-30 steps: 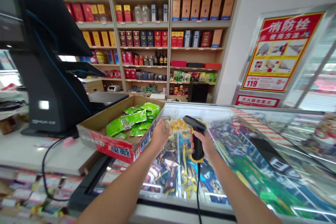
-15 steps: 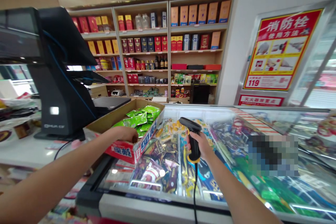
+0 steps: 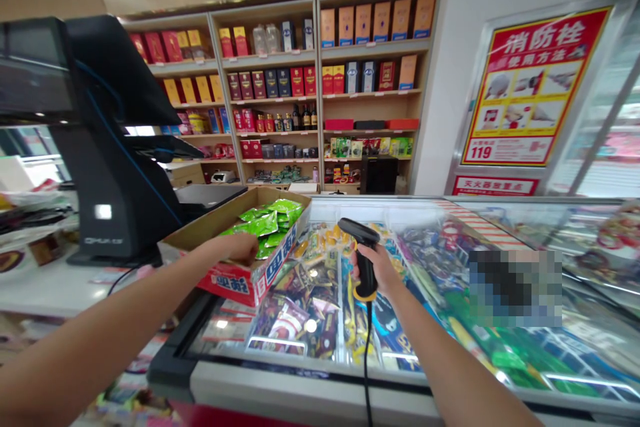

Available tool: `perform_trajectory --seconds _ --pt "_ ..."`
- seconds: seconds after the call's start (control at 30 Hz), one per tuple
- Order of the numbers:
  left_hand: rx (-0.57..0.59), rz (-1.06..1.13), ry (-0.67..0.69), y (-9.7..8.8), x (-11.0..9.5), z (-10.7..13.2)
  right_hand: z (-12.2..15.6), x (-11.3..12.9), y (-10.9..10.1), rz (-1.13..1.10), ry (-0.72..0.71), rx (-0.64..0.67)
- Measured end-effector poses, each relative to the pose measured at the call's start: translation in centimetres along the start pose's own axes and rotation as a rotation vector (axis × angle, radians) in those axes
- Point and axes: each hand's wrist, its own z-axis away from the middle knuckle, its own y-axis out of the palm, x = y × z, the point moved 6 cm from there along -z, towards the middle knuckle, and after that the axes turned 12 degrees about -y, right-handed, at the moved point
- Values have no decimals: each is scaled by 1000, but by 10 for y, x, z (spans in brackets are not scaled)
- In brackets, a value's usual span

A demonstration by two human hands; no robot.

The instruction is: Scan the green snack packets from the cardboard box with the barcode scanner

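My right hand is wrapped round the grip of a black handheld barcode scanner, held over the glass top of a chest freezer. A cable runs down from the scanner's yellow-rimmed base. Inside the front rim of a red and white cardboard box is my left hand, its fingers curled. Their tips are hidden, so what they grip cannot be made out. Several shiny green packets lie loose in the box just beyond that hand.
The chest freezer holds many wrapped packs under glass. At the left stands a black checkout terminal on a white counter. Shelves of boxes and bottles line the back wall. A blurred-out patch covers something on the right.
The whole view has shifted slightly. My left hand has drawn back a little to the left at the box's rim. The scanner stays in my right hand at nearly the same place.
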Motion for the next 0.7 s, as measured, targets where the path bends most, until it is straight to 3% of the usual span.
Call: perform_trajectory --seconds 0.07,0.1,0.17,0.23,0.4,0.5,0.57,0.7 --pt "100 -155 49 -5 -20 1 0 -1 0 4 0 2" --pt "75 -143 79 -11 -32 2 0 -1 0 4 1 6" --pt "-52 53 98 -23 -57 8 1 -1 1 3 3 18" --pt "-74 364 13 -15 -75 18 1 -1 1 5 2 27" --pt "178 1144 -214 60 -109 39 1 1 2 29 -17 23" --pt "493 1405 -261 108 -122 39 2 3 3 29 -32 33" --pt "654 1519 -243 129 -122 36 3 4 4 25 -23 64" --pt "624 1743 -126 143 -104 24 8 -2 11 30 98 217"
